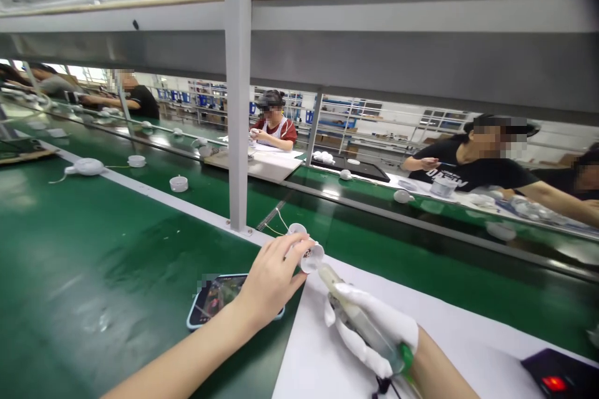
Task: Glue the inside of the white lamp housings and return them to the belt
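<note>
My left hand (276, 268) is bare and closed around the rim of a small round white plastic housing (312, 259). Small parts show inside its open face, which is tilted towards my right side. Just behind the fingers is another round white piece (296, 229) with thin pale wires; whether it is joined to the housing I cannot tell. My right hand (369, 324), in a white glove, grips a pale, translucent electric screwdriver (358, 318) with a green rear end and dark cord. Its front end points at the housing, close to the rim.
A phone (218, 299) lies by my left forearm on the green table (116, 262). White paper (421, 336) lies beneath my right hand. A dark box with a red light (555, 380) sits lower right. A metal post (238, 106) rises ahead; co-workers sit beyond the belt (365, 224).
</note>
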`<state>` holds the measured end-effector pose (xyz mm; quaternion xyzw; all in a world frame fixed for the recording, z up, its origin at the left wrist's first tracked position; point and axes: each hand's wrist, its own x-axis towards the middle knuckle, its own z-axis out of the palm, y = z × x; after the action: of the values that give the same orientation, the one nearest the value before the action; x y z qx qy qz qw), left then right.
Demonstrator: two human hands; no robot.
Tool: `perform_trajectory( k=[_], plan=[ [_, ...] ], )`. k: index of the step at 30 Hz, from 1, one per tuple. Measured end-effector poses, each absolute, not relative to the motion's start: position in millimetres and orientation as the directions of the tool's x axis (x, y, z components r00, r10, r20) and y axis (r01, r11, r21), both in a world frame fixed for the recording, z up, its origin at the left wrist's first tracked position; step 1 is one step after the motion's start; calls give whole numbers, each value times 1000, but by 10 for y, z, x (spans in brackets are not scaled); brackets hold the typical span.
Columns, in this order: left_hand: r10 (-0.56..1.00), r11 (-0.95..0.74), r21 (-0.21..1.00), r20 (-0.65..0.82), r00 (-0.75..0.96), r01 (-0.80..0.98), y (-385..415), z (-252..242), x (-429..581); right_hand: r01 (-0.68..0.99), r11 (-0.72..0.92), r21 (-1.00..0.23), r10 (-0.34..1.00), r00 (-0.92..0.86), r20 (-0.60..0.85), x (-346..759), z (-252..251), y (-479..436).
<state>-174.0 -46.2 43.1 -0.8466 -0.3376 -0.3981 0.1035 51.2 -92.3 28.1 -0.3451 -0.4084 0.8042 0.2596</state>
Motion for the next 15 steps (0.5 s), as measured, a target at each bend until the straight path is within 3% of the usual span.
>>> perform_trajectory(
  k=[15],
  plan=[
    [471, -761, 45, 725, 503, 647, -468, 379, -1742, -53, -585, -809, 715, -506, -483, 396, 295, -891]
  ],
)
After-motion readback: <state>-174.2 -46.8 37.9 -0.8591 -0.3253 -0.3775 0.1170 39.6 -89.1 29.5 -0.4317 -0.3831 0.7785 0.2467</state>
